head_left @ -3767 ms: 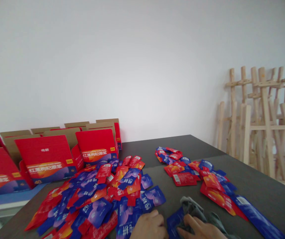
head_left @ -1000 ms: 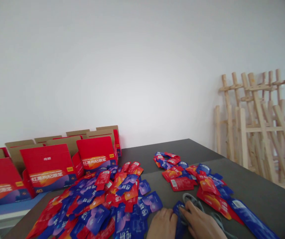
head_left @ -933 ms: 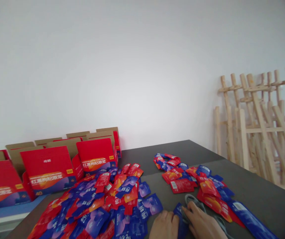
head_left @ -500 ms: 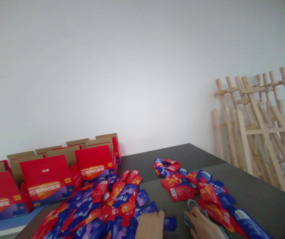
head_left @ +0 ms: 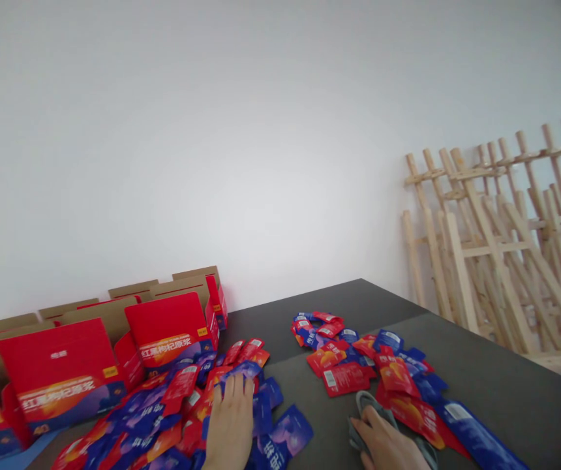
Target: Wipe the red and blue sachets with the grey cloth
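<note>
My left hand (head_left: pixel 231 421) lies over a heap of red and blue sachets (head_left: pixel 138 411), fingers stretched forward and touching a blue one. Just right of it, another blue sachet (head_left: pixel 293 431) lies flat at the heap's edge. A crumpled grey cloth (head_left: pixel 367 399) is on the dark table under my right hand (head_left: pixel 387 444), whose fingers are bent around it. Beside that hand, a second group of red and blue sachets (head_left: pixel 393 375) stretches along the right of the table.
Several open red cardboard boxes (head_left: pixel 65 365) stand in rows at the left, flaps raised. The dark table (head_left: pixel 310 294) reaches back to a white wall (head_left: pixel 280 163). Wooden easel-like frames (head_left: pixel 486 248) lean against the wall at the right.
My left hand has moved left and forward onto the heap, its fingers now in view. My right hand stays on the cloth. The view has turned slightly right.
</note>
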A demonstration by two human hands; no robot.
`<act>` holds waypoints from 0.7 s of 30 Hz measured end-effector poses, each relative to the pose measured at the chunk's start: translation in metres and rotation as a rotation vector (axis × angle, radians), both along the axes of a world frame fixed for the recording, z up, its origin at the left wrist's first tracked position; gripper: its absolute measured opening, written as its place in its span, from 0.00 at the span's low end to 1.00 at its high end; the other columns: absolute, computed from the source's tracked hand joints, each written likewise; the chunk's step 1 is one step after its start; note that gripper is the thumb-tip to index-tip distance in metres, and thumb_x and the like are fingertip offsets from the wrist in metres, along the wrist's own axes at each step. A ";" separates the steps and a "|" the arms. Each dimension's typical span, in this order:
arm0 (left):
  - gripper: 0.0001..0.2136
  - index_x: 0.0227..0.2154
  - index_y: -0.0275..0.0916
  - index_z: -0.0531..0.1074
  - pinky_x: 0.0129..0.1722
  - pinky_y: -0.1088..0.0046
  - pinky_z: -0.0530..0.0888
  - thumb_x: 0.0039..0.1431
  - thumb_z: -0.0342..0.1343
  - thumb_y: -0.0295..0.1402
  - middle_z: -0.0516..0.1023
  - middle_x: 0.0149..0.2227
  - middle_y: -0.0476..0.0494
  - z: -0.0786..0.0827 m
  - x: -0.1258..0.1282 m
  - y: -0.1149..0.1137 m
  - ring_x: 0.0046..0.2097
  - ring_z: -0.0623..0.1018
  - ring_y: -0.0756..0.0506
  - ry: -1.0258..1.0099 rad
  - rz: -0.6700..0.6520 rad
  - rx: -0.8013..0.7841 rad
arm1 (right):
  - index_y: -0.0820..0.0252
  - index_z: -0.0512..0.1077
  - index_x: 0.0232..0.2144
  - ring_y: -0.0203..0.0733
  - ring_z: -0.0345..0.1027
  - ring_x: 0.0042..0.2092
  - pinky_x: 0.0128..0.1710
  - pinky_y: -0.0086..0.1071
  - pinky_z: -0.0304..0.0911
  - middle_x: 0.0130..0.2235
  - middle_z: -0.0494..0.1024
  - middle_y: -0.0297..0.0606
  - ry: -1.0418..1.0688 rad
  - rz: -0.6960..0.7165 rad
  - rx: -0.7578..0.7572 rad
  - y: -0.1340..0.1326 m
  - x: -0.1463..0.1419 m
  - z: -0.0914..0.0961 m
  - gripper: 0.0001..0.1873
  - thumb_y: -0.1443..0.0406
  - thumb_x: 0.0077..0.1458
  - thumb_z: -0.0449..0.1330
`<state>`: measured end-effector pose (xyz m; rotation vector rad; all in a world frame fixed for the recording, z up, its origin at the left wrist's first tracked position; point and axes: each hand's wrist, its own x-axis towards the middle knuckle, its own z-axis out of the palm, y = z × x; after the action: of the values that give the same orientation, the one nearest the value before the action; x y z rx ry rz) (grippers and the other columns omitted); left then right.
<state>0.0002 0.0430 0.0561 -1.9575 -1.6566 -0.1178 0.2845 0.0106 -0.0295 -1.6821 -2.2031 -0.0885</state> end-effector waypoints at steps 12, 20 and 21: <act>0.28 0.61 0.29 0.60 0.64 0.57 0.55 0.61 0.50 0.38 0.61 0.64 0.32 -0.040 0.154 0.043 0.64 0.60 0.38 -0.378 -0.466 -0.516 | 0.53 0.74 0.45 0.39 0.73 0.43 0.39 0.27 0.66 0.45 0.74 0.37 0.051 -0.026 -0.111 -0.004 0.003 0.012 0.23 0.75 0.49 0.53; 0.22 0.52 0.31 0.71 0.59 0.49 0.62 0.59 0.54 0.39 0.75 0.50 0.31 -0.073 0.139 -0.003 0.53 0.72 0.33 -0.227 -0.317 -0.547 | 0.51 0.71 0.51 0.45 0.68 0.54 0.50 0.34 0.64 0.56 0.72 0.40 0.204 -0.089 -0.015 0.004 0.014 -0.006 0.26 0.71 0.50 0.52; 0.21 0.51 0.32 0.72 0.56 0.49 0.66 0.57 0.56 0.39 0.76 0.48 0.30 -0.084 0.139 -0.008 0.51 0.73 0.32 -0.199 -0.290 -0.560 | 0.51 0.71 0.51 0.46 0.68 0.54 0.50 0.35 0.64 0.57 0.71 0.41 0.206 -0.089 -0.016 0.005 0.014 -0.007 0.26 0.71 0.50 0.52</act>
<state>0.1392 0.0352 -0.0284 -2.6806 -1.6360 0.0520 0.2986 0.0155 -0.0367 -1.7152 -1.9840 0.0760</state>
